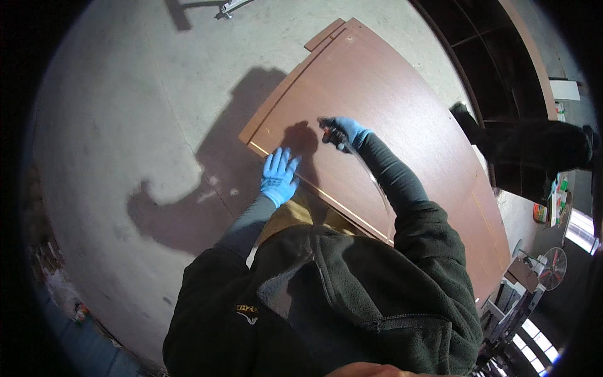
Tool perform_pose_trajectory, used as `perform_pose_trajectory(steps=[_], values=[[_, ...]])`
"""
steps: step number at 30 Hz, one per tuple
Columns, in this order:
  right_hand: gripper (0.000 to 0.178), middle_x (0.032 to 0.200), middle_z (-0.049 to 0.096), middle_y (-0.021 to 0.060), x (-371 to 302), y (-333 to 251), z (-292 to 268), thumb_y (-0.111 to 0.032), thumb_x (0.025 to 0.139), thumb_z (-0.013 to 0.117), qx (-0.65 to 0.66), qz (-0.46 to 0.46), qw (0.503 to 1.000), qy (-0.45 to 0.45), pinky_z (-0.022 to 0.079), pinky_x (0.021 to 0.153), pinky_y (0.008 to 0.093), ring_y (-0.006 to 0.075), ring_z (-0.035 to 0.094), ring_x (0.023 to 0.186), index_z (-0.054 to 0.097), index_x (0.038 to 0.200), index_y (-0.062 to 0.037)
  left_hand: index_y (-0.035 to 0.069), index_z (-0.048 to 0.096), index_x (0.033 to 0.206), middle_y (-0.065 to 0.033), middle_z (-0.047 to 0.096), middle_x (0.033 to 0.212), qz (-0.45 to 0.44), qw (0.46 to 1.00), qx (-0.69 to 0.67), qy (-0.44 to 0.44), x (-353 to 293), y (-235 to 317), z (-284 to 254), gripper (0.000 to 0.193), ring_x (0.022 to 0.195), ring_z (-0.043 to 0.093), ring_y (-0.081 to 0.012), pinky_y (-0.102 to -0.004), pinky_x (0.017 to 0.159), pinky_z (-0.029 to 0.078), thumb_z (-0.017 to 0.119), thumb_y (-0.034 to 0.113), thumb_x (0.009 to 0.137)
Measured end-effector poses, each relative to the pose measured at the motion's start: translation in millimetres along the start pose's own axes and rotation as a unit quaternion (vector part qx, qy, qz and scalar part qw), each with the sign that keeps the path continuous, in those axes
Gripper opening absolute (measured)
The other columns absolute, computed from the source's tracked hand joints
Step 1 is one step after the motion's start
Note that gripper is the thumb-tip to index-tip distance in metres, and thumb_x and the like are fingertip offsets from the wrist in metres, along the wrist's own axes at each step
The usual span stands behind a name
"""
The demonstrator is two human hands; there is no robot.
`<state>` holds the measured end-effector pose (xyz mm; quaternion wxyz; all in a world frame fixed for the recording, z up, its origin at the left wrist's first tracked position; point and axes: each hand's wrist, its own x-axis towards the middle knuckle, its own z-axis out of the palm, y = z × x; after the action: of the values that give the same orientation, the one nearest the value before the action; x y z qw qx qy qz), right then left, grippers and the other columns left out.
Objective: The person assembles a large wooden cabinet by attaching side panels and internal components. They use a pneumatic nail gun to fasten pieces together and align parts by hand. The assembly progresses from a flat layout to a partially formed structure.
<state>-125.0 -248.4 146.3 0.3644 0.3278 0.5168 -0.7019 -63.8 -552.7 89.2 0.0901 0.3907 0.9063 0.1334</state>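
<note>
Flat brown wooden panels lie before me, with a pale strip along the near edge. My left hand, in a blue glove with dark coated fingers not visible, rests on the near left corner with its fingers stretched out. Above the panel, my right hand, also gloved, is closed around a small dark hand tool with a bit of red on it. Its exact kind does not show. A thin, clear hose curves from that hand back toward my right forearm.
A narrow brown board sticks out at the panel's far left. Dark shelving stands at the far right, and a person in dark clothes is beside it. A wire-caged fan stands at right. Grey concrete floor spreads leftward.
</note>
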Motion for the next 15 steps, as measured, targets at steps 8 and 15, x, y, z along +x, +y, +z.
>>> perform_pose_trajectory(steps=[8, 15], values=[[0.032, 0.086, 0.071, 0.0177, 106, -165, -105, -0.038, 0.105, 0.058, 0.133, -0.165, 0.955, 0.209, 0.046, 0.045, 0.0287, 0.0163, 0.049, 0.045, 0.055, 0.083, -0.0146, 0.018, 0.051, 0.153, -0.0216, 0.042, 0.159, 0.043, 0.996, -0.075, 0.003, 3, -30, 10, 0.074, 0.146, 0.040, -0.0425, -0.0596, 0.120, 0.030, 0.075, 0.037, 0.086], [0.022, 0.085, 0.072, 0.0123, 62, -42, 53, -0.026, 0.103, 0.063, -0.260, 0.038, 0.928, -0.264, 0.052, 0.047, 0.0276, 0.0141, 0.063, 0.057, 0.065, 0.117, -0.0094, 0.019, 0.058, 0.147, -0.0134, 0.046, 0.157, 0.047, 0.996, -0.077, 0.002, 18, -47, 7, 0.072, 0.142, 0.043, -0.0349, -0.0541, 0.112, 0.037, 0.078, 0.043, 0.082]])
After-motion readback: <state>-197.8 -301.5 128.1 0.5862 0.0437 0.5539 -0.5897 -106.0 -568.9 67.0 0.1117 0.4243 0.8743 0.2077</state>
